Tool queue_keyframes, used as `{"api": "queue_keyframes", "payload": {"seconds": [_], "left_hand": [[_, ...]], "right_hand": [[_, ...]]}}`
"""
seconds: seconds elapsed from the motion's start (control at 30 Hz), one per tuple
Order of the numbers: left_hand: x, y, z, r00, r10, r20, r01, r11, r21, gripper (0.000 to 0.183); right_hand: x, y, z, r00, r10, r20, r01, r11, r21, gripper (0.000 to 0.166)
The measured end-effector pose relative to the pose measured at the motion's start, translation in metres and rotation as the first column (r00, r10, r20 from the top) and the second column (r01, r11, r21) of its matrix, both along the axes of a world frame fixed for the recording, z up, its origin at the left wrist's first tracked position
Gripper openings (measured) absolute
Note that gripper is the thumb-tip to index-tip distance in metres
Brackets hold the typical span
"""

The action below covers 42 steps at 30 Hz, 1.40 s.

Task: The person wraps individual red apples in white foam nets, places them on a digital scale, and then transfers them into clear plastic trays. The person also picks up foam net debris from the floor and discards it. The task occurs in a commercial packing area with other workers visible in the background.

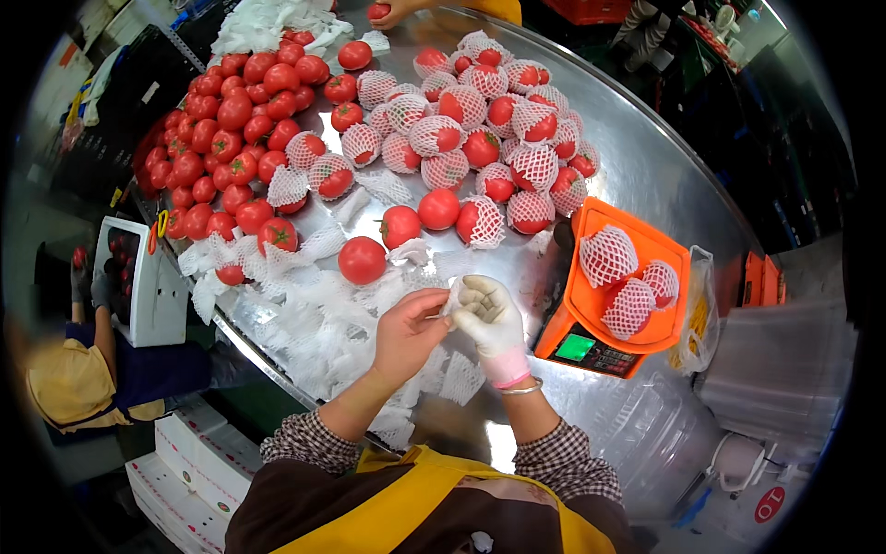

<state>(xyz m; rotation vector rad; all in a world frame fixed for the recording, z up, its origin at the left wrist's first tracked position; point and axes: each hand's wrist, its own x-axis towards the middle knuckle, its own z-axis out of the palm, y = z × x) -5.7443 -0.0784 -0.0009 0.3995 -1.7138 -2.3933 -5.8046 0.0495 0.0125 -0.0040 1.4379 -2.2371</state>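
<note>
My bare left hand point(413, 336) and my right hand point(493, 325), in a white glove with a pink cuff, meet over the metal table, pinching a white foam net sleeve point(453, 298) between them. Loose foam net sleeves point(297, 339) lie in a heap to the left of my hands. Just beyond are bare tomatoes, the nearest one point(362, 260) beside the sleeves. A large pile of bare tomatoes point(235, 111) covers the far left. Tomatoes in foam nets point(460, 104) are massed at the far middle. An orange weighing scale point(626, 284) to the right holds several netted tomatoes point(608, 256).
The metal table's raised rim point(623, 90) curves along the far right. A plastic bag point(695, 311) lies beside the scale, near clear plastic containers point(644, 436). Another person's hand point(396, 12) holds a tomato at the far edge. At left, a co-worker point(90, 374) reaches into a white box point(156, 291).
</note>
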Motion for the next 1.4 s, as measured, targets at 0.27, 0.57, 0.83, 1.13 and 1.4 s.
{"api": "queue_keyframes", "payload": {"seconds": [0.27,0.57,0.83,1.13,1.4], "left_hand": [[0.015,0.002,-0.012,0.983,0.171,0.06,-0.157,0.969,-0.191,0.014],[0.005,-0.043,-0.008,0.989,-0.125,0.077,0.016,0.614,0.789,0.014],[-0.069,-0.083,-0.008,0.967,-0.146,0.209,0.224,0.878,-0.422,0.03],[-0.146,-0.135,-0.038,0.811,-0.002,0.585,0.513,0.481,-0.711,0.063],[-0.075,-0.1,0.055,0.821,-0.544,-0.172,0.474,0.818,-0.326,0.073]], "right_hand": [[0.02,-0.009,-0.021,0.969,0.046,-0.244,0.048,0.93,0.364,0.032],[0.007,0.008,-0.019,0.858,0.338,0.387,-0.163,0.893,-0.42,0.044],[-0.014,0.0,0.009,0.893,0.449,-0.023,-0.45,0.891,-0.063,0.022],[-0.029,0.009,-0.009,0.968,0.016,-0.251,0.093,0.904,0.417,0.033],[-0.024,-0.003,0.003,0.989,0.056,-0.137,-0.049,0.997,0.055,0.058]]}}
